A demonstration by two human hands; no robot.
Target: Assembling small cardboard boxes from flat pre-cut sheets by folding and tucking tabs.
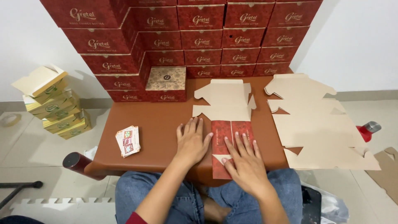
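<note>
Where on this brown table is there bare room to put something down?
The widest bare patch of the brown table lies between the small stack of cards, the left hand and the red boxes behind. The right side is crowded: the flat box blank under both hands, right hand included, and the pile of flat blanks overhanging the edge.

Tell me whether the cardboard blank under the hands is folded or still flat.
Partly folded: the near section of the blank is turned over, red side up, under the left hand and right hand; the far part lies flat.

bright, even | soft shadows | sharp focus | wide-angle bending at edges
</note>
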